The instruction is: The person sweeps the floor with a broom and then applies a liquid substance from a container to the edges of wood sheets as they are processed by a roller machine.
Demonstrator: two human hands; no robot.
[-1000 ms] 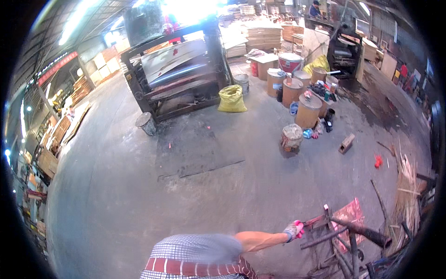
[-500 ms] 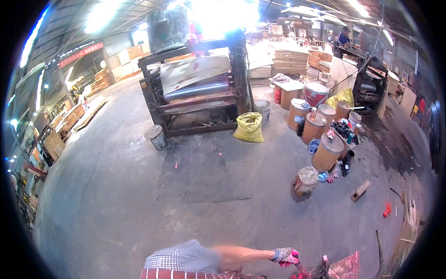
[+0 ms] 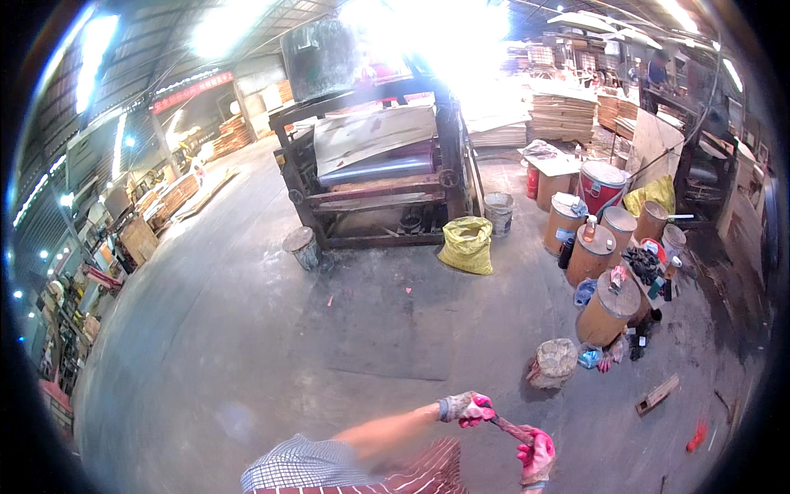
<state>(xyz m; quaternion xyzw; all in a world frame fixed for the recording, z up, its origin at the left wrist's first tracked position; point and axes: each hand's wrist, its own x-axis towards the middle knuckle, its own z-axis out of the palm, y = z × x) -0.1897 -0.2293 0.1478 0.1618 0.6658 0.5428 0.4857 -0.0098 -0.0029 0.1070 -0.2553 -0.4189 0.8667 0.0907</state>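
My left hand [image 3: 469, 409], in a grey-and-pink work glove, reaches across from the lower left and is closed on one end of a short, dark reddish strip [image 3: 512, 428]. Closed around its other end is my right hand [image 3: 536, 455], in a pink glove, lower and further right. Stretched slantwise between the hands, the strip is too small to tell whether it is cloth or something stiffer. A red striped apron [image 3: 428, 471] lies below the hands, beside my checked sleeve [image 3: 304, 465].
A lidded, crusted bucket [image 3: 553, 364] stands ahead to the right, near several brown drums [image 3: 607, 317]. A large roller machine [image 3: 378, 177] stands at the far middle, with a yellow sack [image 3: 467, 245] at its corner. A wooden block [image 3: 657, 395] lies at right.
My left hand has risen and moved left. The right hand has come into clear view, with the strip between both hands. The whole view has shifted slightly.
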